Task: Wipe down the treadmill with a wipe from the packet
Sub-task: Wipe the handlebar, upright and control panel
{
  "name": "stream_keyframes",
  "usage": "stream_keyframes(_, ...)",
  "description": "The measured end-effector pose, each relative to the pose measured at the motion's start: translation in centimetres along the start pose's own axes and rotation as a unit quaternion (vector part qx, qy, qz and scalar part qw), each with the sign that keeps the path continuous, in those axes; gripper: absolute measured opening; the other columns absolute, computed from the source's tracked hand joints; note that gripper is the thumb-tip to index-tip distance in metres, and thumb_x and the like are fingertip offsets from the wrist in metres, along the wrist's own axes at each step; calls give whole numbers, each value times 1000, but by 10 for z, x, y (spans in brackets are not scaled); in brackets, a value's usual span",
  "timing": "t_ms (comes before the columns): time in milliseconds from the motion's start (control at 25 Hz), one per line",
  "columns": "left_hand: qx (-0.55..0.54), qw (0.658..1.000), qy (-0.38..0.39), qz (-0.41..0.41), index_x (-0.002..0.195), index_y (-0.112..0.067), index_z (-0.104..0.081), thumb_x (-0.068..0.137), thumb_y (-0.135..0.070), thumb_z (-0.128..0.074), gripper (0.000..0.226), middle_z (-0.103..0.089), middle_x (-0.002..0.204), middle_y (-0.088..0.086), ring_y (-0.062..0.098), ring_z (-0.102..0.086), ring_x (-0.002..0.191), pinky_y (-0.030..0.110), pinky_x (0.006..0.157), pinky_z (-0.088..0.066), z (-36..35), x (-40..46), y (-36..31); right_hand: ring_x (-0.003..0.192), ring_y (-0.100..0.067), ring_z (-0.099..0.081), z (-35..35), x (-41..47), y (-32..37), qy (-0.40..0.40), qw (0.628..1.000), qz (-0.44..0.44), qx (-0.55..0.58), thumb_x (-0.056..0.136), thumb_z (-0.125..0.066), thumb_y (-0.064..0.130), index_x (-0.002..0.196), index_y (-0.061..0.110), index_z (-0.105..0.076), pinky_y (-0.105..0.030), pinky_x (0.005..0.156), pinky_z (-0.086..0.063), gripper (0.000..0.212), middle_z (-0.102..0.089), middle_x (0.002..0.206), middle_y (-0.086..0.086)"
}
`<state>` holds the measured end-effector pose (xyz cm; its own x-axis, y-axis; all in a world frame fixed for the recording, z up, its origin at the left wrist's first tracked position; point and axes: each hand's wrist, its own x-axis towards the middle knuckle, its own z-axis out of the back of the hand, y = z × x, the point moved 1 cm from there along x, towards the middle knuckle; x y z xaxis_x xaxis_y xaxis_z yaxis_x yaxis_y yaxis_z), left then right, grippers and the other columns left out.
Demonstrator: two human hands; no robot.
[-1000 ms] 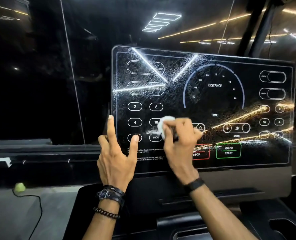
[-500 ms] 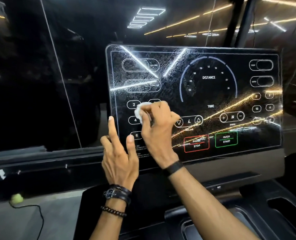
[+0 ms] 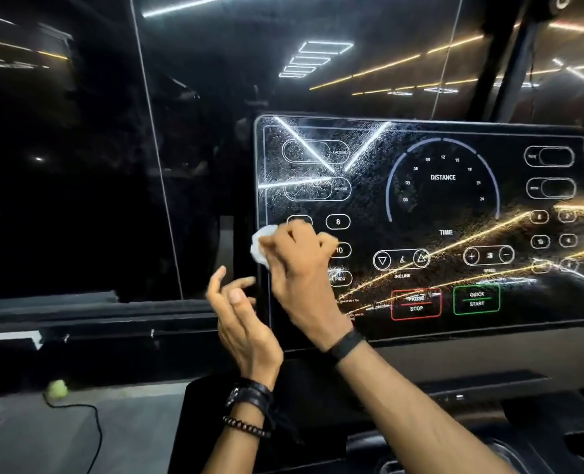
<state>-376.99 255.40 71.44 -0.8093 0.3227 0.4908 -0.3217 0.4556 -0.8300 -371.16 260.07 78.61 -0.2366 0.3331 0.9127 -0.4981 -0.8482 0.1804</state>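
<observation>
Head view: the right hand [image 3: 297, 268] grips a bunched white wipe [image 3: 262, 244] and presses it against the left edge of the treadmill console [image 3: 454, 213]. The left hand [image 3: 241, 313] hovers just beside that edge, fingers loosely curled, holding nothing.

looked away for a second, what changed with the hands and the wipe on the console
The right hand carried the wipe up and leftward across the console screen, from beside the PROG button to the left edge. The left hand lifted its fingers off the screen. The right hand's hold on the wipe stayed.
</observation>
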Motion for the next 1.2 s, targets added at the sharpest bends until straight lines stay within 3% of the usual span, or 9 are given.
stream_keyframes(120, -14, 1000, -1, 8, 140, -16, -47, 96, -63, -20, 70, -69, 111, -5, 18, -66, 82, 43, 74, -53, 11, 15, -5, 87, -17, -58, 12, -71, -9, 40, 999, 35, 10, 88, -69, 4, 94, 21, -65, -42, 77, -32, 19, -57, 94, 7)
stream_keyframes(280, -22, 999, 16, 31, 129, -21, -58, 91, -68, -18, 73, -71, 106, -1, 22, -66, 81, 42, 75, -52, 11, 40, -12, 85, -16, -57, 20, -59, -31, -32, 998, -52, -23, 89, -66, 9, 90, 19, -67, -35, 79, -25, 11, -58, 92, 7)
stream_keyframes(520, 4, 983, 180, 48, 145, -22, -52, 90, -75, -23, 81, -62, 137, -8, 4, -55, 126, 29, 107, -41, -9, 29, -16, 87, -18, -58, 10, -119, -1, 53, 999, 8, 3, 91, -57, 11, 98, 20, -63, -38, 78, -28, 13, -55, 98, 8)
stream_keyframes(600, -17, 975, 211, 64, 143, -28, -52, 89, -79, -23, 80, -61, 137, -11, 2, -53, 129, 31, 111, -38, -3, 34, -13, 86, -14, -60, 20, -120, -13, 17, 999, -27, -14, 93, -62, 16, 92, 23, -66, -35, 81, -26, 8, -56, 98, 12)
stream_keyframes(720, 7, 976, 203, 78, 146, -30, -48, 89, -77, -22, 78, -52, 139, -21, -6, -46, 128, 15, 105, -30, -3, 33, -19, 87, -14, -57, 10, -88, -7, -21, 996, -89, -11, 96, -57, 18, 93, 22, -65, -35, 82, -27, 9, -58, 96, 10)
stream_keyframes(840, 46, 974, 202, 89, 151, -21, -40, 105, -56, -30, 58, -49, 119, -29, 0, -48, 116, 3, 86, -30, -7, 25, -26, 87, -17, -55, 1, -110, 7, 41, 999, -25, -4, 93, -54, 14, 98, 20, -62, -35, 79, -26, 11, -54, 96, 8)
stream_keyframes(920, 51, 969, 223, 96, 152, -24, -37, 106, -49, -30, 52, -50, 114, -26, 4, -47, 117, 15, 91, -32, -7, 26, -26, 89, -13, -58, 17, -139, -8, 60, 998, -18, 1, 93, -60, 17, 98, 24, -64, -32, 81, -25, 9, -54, 99, 13)
stream_keyframes(1080, 65, 971, 199, 117, 149, -22, -41, 107, -49, -29, 51, -51, 127, -11, 11, -45, 122, 26, 98, -28, -9, 23, -19, 86, -9, -54, 24, -117, -16, -18, 994, -108, -22, 95, -57, 21, 93, 27, -63, -32, 81, -26, 9, -52, 95, 18)
stream_keyframes(1200, 71, 977, 158, 127, 142, -21, -49, 100, -62, -25, 64, -59, 133, -2, 20, -50, 125, 38, 104, -36, -12, 16, -12, 84, -15, -54, 7, -116, 10, 27, 997, -64, -30, 90, -55, 13, 100, 25, -58, -37, 76, -28, 16, -53, 93, 10)
